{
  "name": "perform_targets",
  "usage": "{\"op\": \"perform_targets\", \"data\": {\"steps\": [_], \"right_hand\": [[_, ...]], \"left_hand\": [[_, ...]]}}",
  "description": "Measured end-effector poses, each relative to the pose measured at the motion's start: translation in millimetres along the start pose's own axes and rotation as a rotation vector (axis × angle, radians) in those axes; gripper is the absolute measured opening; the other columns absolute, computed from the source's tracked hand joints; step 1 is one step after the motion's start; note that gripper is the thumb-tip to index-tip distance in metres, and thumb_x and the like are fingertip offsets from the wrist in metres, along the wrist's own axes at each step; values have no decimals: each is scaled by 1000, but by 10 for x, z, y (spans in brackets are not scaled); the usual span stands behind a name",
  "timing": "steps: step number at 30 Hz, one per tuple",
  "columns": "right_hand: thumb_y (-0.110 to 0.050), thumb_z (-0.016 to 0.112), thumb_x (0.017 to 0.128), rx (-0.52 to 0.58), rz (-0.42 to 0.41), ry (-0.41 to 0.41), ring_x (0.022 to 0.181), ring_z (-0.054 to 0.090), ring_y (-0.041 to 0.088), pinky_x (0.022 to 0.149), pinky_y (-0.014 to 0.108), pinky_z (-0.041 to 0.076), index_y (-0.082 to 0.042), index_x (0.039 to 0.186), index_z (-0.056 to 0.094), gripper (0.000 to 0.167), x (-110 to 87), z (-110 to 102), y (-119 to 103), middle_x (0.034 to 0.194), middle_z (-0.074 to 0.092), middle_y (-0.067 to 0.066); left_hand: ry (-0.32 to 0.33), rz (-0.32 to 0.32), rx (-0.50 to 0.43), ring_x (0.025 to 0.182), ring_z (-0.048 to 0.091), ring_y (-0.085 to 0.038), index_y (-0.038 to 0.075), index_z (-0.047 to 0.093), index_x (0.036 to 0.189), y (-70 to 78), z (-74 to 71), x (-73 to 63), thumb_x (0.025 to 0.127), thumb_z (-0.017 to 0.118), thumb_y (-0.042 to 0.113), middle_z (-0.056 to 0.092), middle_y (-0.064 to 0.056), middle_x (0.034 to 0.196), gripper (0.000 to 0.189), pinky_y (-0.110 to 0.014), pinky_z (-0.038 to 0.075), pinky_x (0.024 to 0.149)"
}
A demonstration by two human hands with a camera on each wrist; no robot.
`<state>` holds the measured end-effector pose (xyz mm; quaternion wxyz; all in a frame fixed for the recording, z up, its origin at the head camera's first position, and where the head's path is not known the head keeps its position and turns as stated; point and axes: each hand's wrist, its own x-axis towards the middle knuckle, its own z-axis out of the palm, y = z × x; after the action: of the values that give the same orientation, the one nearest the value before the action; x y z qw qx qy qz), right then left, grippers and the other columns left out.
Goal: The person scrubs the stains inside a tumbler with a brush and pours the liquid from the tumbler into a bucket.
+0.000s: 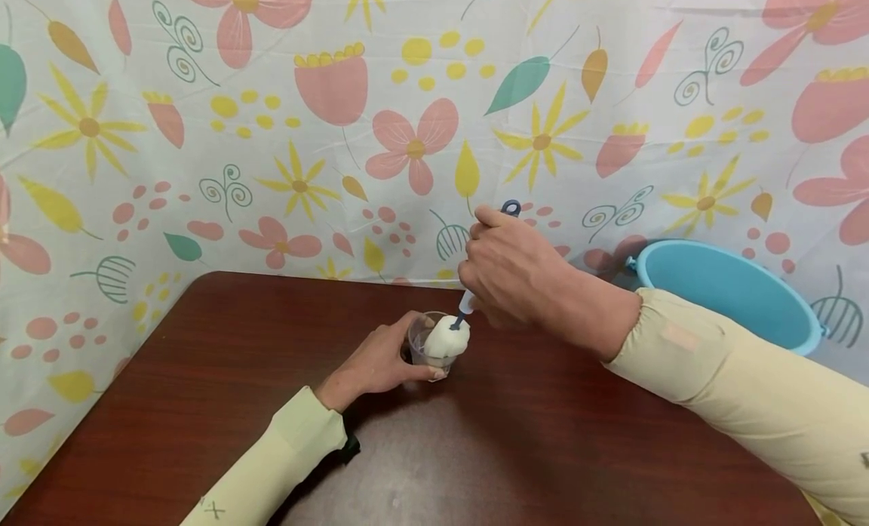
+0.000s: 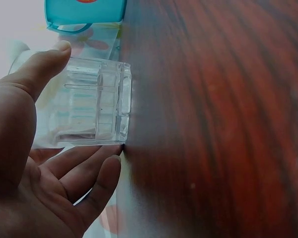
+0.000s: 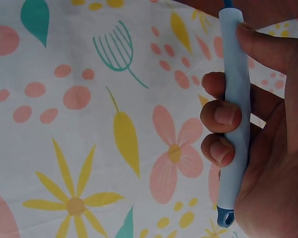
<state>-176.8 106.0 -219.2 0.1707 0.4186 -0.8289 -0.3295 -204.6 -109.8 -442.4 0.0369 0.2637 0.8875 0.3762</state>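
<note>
A clear cup (image 1: 419, 343) stands on the table, held around its side by my left hand (image 1: 376, 362). In the left wrist view the thumb lies along one side of the cup (image 2: 84, 106) and the fingers along the other. My right hand (image 1: 512, 273) grips a sponge cup brush by its pale handle (image 3: 234, 74), fingers curled round it. A dark blue loop (image 1: 511, 207) tops the handle. The brush's white sponge head (image 1: 448, 337) sits at the cup's mouth, tilted; how deep it reaches is unclear.
The dark red-brown wooden table (image 1: 237, 375) spreads around both hands. A light blue bucket (image 1: 733, 284) stands at the right, partly behind the right sleeve (image 1: 740, 367). Behind the table hangs a flowered cloth (image 1: 407, 73).
</note>
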Motion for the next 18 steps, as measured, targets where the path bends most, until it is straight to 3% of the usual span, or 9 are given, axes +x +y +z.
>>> {"op": "perform_targets", "data": {"steps": [10,18], "right_hand": [[-53,79,84,17,9,-33,69,56,25,90,43,33,-19,62,58,46,64,19,10,56,49,0],[-49,85,78,36,26,0,63,54,24,85,42,32,-19,59,60,44,87,61,32,52,46,0]], "left_hand": [[-2,11,-20,108,65,-4,30,53,142,-14,2,10,83,89,54,70,11,122,73,-33,53,92],[-4,2,-16,107,65,-4,31,53,143,-15,-1,6,82,89,57,70,12,121,76,-33,53,92]]}}
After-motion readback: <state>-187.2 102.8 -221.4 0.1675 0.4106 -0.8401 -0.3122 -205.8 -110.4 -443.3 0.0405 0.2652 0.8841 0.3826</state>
